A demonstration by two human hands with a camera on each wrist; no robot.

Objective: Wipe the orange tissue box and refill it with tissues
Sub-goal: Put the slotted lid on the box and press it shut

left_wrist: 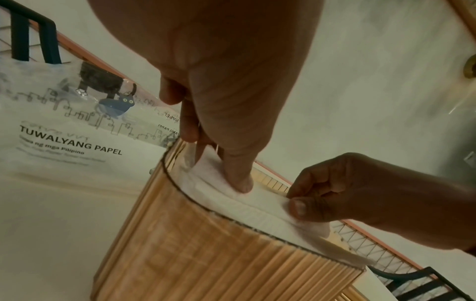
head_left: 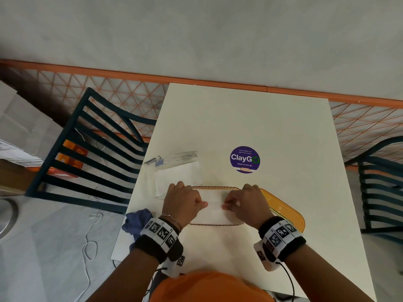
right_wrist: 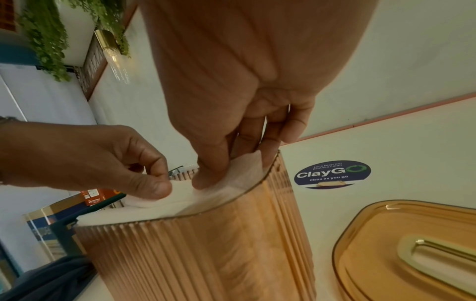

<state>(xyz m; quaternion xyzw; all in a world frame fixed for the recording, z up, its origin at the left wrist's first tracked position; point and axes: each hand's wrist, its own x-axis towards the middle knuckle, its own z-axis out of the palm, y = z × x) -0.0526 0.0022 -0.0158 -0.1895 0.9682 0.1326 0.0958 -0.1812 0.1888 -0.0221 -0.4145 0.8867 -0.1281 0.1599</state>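
Refilling is well underway, we judge: the orange tissue box (head_left: 214, 188) sits lower centre of the head view w/ a white tissue stack (head_left: 214, 211) already filling it to the rim. Our left hand (head_left: 182, 202) & right hand (head_left: 247, 203) each pinch the top sheet near its middle fold. The lid (head_left: 285, 209) lies off, just right of the box. The blue cloth (head_left: 136, 221) at lower left suggests wiping's done. Left: pull up the top sheet, refit the lid.

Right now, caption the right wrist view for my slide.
Both hands pinch the top tissue in the open orange tissue box; lid lies beside it.
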